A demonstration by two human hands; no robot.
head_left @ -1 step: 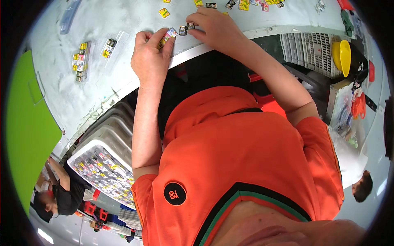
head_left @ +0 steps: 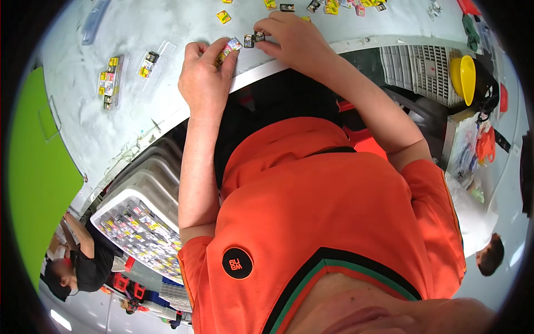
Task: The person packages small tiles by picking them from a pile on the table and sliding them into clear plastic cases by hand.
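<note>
1. Presently, the left hand (head_left: 204, 78) is positioned at the near edge of the counter (head_left: 172, 25); its thumb and index finger pinch a multicoloured row of small blocks (head_left: 228, 49).
2. The right hand (head_left: 295, 42) is positioned farther right along this edge; its fingers pinch a small black block (head_left: 260, 36).
3. A second black block (head_left: 248, 41) sits between the hands, just beside the first; from here I cannot tell whether they touch.
4. Left of both hands, a filled clear tray (head_left: 118, 78) lies near a partly filled clear tray (head_left: 163, 51).
5. Loose blocks (head_left: 332, 7) lie beyond the right hand.
</note>
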